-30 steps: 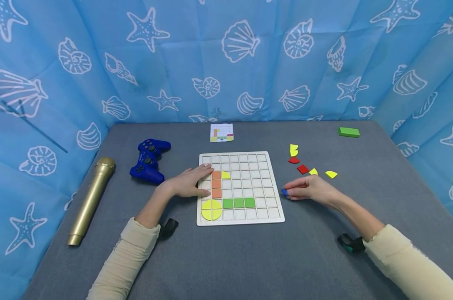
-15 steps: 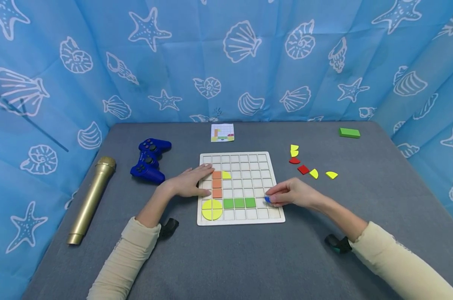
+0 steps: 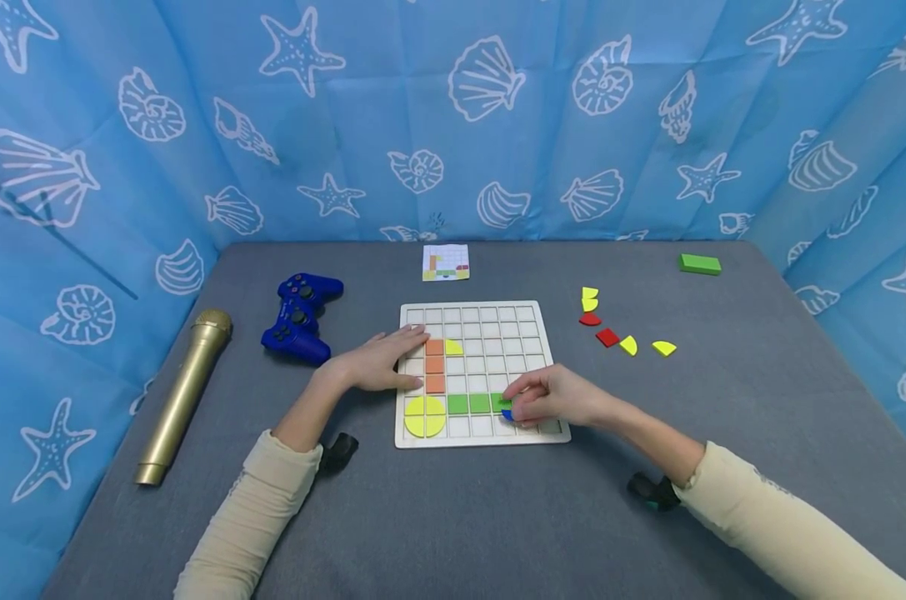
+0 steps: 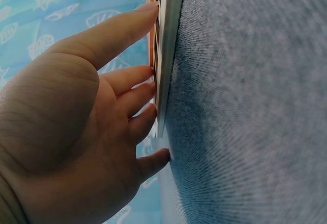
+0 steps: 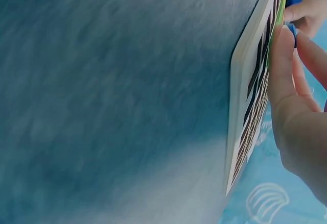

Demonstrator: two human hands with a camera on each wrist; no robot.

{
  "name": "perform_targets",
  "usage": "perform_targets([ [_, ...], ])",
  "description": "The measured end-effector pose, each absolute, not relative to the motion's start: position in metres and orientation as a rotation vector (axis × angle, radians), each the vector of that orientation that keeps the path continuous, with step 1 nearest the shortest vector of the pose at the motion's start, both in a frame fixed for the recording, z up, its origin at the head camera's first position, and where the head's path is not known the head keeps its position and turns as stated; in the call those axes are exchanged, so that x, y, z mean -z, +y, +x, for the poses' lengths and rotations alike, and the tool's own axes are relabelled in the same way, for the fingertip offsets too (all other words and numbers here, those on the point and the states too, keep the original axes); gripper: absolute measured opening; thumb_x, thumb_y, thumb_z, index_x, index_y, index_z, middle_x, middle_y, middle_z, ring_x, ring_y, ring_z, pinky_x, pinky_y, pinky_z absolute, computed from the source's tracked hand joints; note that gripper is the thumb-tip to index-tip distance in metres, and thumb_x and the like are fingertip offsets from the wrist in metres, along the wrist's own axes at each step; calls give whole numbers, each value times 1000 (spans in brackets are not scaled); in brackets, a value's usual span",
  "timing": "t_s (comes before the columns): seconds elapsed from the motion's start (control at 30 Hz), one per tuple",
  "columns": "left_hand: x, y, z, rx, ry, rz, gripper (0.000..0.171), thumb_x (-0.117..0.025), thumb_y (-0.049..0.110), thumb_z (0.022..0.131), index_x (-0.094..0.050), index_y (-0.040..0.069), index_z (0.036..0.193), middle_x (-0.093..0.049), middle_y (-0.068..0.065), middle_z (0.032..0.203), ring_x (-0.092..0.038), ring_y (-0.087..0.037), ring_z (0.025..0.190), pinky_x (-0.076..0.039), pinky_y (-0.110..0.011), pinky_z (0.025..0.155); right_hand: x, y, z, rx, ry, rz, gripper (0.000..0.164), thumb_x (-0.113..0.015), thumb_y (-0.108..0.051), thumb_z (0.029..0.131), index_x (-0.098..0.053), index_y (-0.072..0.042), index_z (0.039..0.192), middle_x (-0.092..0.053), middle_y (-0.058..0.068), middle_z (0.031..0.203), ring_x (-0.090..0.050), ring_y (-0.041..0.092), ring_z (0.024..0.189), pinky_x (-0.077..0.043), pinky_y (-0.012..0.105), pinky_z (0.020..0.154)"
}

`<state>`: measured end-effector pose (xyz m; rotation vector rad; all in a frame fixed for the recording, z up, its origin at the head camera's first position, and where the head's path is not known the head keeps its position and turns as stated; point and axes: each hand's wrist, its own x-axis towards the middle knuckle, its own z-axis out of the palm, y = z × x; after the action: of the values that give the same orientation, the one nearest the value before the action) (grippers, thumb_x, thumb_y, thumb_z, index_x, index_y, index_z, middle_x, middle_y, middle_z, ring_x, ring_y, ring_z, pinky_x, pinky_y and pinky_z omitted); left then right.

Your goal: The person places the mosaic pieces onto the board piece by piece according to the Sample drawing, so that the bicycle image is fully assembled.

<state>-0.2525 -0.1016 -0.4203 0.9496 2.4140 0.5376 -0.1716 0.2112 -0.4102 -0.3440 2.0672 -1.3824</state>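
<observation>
Right hand (image 3: 553, 398); small blue piece (image 3: 507, 413); gridded board (image 3: 483, 433)

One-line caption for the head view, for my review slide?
Right hand pinches a blue piece over the grid board; left hand rests flat on it.

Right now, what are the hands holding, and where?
The right hand pinches a small blue piece by its edges, over the white grid board. The left hand holds nothing; it rests flat on the board.

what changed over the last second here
The right hand, pinching a small blue piece, moved left from the grey table onto the white grid board, ending beside the green squares. The left hand stayed flat on the board's left edge; the loose pieces did not move.
</observation>
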Motion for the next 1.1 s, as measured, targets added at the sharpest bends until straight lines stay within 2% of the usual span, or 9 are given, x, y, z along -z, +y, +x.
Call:
perform_targets([
  [0.33, 420, -100, -253, -522, 2422, 948, 79, -60, 39, 93, -20, 6, 153, -13, -11, 158, -6, -25, 144, -8, -51, 112, 409, 190, -170, 1291, 2156, -432, 23, -69, -5, 87, -64, 6, 107, -70, 9, 81, -64, 16, 72, -53, 30, 67],
  [0.73, 421, -100, -253, -517, 2427, 943, 79, -60, 39, 93, -19, 7, 153, -12, -11, 158, -5, -24, 144, -7, -50, 113, 403, 169, -164, 1190, 2310, -340, 17, -73, -8, 84, -68, -2, 99, -66, 5, 70, -63, 17, 63, -46, 27, 56],
  [1.1, 421, -101, -254, -525, 2424, 947, 79, -60, 39, 93, -19, 6, 153, -12, -11, 158, -6, -25, 144, -8, -51, 113, 404, 174, -161, 1252, 2323, -260, 14, -67, -12, 90, -67, -1, 99, -67, 7, 74, -66, 20, 68, -55, 32, 64],
])
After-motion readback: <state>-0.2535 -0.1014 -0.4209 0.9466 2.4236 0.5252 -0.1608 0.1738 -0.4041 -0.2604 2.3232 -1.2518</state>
